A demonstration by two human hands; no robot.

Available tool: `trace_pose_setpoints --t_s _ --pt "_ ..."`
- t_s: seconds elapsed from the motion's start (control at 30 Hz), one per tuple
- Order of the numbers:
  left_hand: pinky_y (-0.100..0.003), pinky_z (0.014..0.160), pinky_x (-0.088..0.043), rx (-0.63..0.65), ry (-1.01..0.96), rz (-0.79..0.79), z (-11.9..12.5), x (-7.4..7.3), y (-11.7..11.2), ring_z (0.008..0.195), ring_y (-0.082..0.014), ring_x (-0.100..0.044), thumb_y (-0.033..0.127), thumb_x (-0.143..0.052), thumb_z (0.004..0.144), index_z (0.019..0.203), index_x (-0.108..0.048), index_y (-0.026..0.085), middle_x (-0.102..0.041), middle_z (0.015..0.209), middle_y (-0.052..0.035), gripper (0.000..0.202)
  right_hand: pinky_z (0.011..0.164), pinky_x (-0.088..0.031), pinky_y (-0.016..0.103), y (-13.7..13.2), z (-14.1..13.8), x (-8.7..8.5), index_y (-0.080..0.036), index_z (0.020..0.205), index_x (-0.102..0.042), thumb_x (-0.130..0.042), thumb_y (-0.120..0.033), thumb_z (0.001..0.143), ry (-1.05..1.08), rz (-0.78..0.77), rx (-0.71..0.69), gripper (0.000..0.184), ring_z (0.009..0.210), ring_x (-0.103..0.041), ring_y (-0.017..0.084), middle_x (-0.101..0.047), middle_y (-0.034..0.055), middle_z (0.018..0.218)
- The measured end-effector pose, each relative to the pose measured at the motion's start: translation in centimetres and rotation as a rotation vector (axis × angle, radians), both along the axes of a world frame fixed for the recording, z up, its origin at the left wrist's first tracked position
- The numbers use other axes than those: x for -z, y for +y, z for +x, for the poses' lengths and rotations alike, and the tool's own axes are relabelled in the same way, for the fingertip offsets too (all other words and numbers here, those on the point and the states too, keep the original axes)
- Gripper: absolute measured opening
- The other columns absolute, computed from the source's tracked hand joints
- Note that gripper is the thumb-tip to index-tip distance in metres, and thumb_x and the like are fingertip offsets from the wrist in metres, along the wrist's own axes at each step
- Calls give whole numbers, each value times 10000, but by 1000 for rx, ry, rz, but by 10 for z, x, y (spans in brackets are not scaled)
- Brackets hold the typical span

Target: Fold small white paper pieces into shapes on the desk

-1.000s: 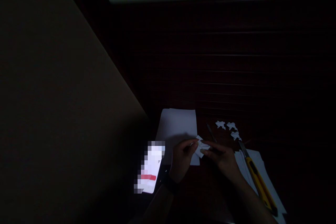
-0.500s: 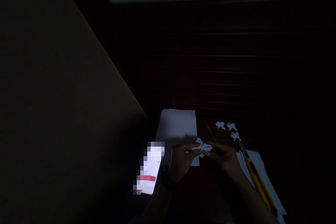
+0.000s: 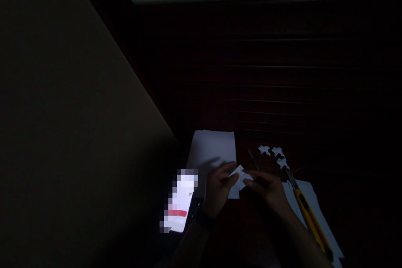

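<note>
A small folded piece of white paper [image 3: 241, 179] is held up between both hands, its creases and pointed corners facing me. My left hand [image 3: 218, 186] grips its left side, thumb pressed on the front, index finger raised behind. On the right side, the thumb and fingers of my right hand [image 3: 266, 184] pinch the paper's edge. Behind my left hand lies a stack of white sheets [image 3: 212, 144]. Several folded paper figures, one of them the left figure [image 3: 264, 150], sit beyond my right hand.
A lit phone [image 3: 180, 201] leans at the left. On the right, a yellow utility knife [image 3: 309, 220] with its blade out rests on white paper [image 3: 314, 197]. A thin pen-like object [image 3: 252, 158] lies beside the stack. A wall [image 3: 78, 113] bounds the left.
The paper's flaps now look flatter, showing a diamond-like face. My left index finger has lifted off and its thumb has moved onto the front. My right hand stays nearly in place.
</note>
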State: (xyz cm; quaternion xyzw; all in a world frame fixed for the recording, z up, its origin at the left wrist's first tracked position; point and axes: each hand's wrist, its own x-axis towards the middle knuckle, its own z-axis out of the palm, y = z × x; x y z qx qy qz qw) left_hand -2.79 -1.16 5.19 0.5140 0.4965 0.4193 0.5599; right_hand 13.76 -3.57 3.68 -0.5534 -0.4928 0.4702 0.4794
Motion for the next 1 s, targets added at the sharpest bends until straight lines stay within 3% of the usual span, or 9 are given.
trace_pose_setpoints --t_s 0.3,0.47,0.67,0.83,1.0 --pt "-238 561 -475 2 -75 -84 4 3 -1 647 -174 -630 321 -681 703 1084 -623 162 -703 740 -52 417 703 -491 312 2 2 5 -221 950 -704 -680 -332 724 -16 -55 42 253 774 -647 218 -723 40 845" --pt "-214 542 -431 38 -79 -78 3 12 2 613 -137 -573 376 -624 747 779 -697 118 -665 693 -57 270 694 -493 292 2 2 2 -220 935 -707 -673 -313 731 -45 -26 78 227 772 -643 207 -719 32 838" --pt "-200 480 -366 -58 24 -34 1 16 2 496 -95 -478 392 -621 745 635 -671 117 -574 531 -12 301 725 -500 299 2 -1 -1 -230 961 -705 -669 -295 733 -56 -13 49 240 808 -647 213 -721 31 878" --pt "-202 490 -382 -57 1 -34 2 16 1 520 -102 -498 390 -623 743 661 -674 120 -581 550 -15 287 709 -513 303 3 0 0 -221 870 -728 -680 -283 718 -37 -26 79 171 786 -662 221 -731 40 847" --pt "-204 507 -416 -89 -80 -53 6 8 2 554 -109 -535 365 -653 720 771 -701 121 -629 626 -32 254 734 -507 326 4 3 1 -219 863 -727 -679 -297 720 -55 -16 46 170 815 -662 235 -730 49 868"
